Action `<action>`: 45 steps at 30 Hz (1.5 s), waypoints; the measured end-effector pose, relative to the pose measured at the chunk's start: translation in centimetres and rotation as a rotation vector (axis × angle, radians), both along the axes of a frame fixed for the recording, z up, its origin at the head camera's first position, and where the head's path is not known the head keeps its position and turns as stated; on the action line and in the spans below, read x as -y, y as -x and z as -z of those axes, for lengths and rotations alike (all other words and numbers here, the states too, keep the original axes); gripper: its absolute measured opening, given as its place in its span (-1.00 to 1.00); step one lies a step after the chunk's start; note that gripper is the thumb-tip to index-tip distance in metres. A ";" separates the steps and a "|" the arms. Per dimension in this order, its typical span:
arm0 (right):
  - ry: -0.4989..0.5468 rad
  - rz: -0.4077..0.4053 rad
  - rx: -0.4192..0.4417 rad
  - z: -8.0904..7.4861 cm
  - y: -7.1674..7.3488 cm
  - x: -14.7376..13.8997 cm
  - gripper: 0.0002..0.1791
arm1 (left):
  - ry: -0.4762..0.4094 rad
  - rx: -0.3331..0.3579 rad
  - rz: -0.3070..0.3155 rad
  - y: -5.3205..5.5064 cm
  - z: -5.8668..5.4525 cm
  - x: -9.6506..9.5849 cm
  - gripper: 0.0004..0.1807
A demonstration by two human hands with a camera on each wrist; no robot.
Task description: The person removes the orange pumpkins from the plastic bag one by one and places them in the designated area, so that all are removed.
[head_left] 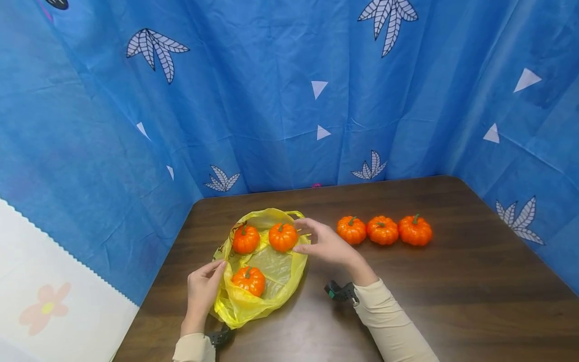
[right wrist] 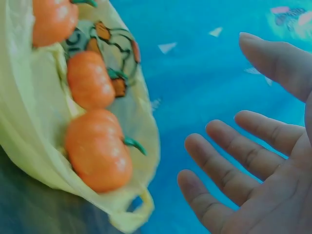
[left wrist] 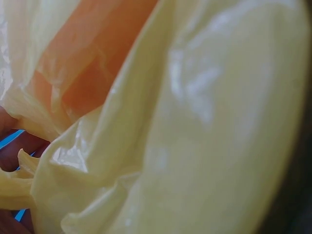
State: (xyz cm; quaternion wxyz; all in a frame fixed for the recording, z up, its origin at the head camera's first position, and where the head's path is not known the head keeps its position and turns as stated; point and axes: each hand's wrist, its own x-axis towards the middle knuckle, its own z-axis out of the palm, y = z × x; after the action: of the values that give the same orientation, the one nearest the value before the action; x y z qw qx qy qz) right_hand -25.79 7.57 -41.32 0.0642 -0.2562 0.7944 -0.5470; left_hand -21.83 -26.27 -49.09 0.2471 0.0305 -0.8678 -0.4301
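Observation:
A yellow plastic bag lies on the table with its mouth spread wide. Inside it are a front pumpkin, a back left pumpkin and a back right pumpkin, all small, orange and green-stemmed. My left hand pinches the bag's left rim between thumb and fingers. The left wrist view is filled by the bag's crinkled film, with orange showing through. My right hand is at the bag's right rim beside the back right pumpkin. In the right wrist view its fingers are spread and hold nothing.
To the right, a row of three more pumpkins, left, middle and right, sits on the dark wood table. A blue patterned curtain hangs behind the table. Each wrist wears a black strap.

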 end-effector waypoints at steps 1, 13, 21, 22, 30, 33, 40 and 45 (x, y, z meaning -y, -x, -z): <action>-0.001 -0.019 -0.004 0.1 0.0 0.4 -0.30 | 0.000 -0.001 0.000 0.0 0.0 0.0 -0.83; -0.034 -0.167 -0.058 1.6 0.1 3.0 -0.28 | -0.044 -0.012 0.026 -0.1 0.0 -0.1 -0.82; -0.120 -0.316 -0.023 2.6 1.2 5.6 -0.30 | -0.029 -0.039 0.020 0.0 -0.1 -0.1 -0.84; -0.131 -0.333 -0.018 2.7 1.3 5.9 -0.30 | -0.025 -0.040 0.020 0.0 -0.1 -0.1 -0.84; -0.145 -0.422 0.129 3.0 2.2 7.5 -0.21 | -0.021 -0.023 0.017 0.1 0.1 -0.2 -0.84; -0.202 -0.441 0.131 2.9 2.7 8.0 -0.19 | -0.018 -0.025 0.019 0.0 0.0 -0.2 -0.83; -0.258 -0.488 0.175 3.3 3.5 9.1 -0.15 | -0.028 -0.013 0.015 0.0 0.1 -0.1 -0.83; -0.286 -0.501 0.191 3.6 3.5 9.8 -0.15 | -0.037 -0.007 0.023 0.0 0.1 -0.1 -0.82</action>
State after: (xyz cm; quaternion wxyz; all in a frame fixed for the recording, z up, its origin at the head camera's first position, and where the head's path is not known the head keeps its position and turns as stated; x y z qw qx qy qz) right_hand -29.33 -2.26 -44.93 0.3070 -0.3798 0.7656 -0.4186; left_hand -21.88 -26.15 -49.18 0.2444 0.0239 -0.8592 -0.4488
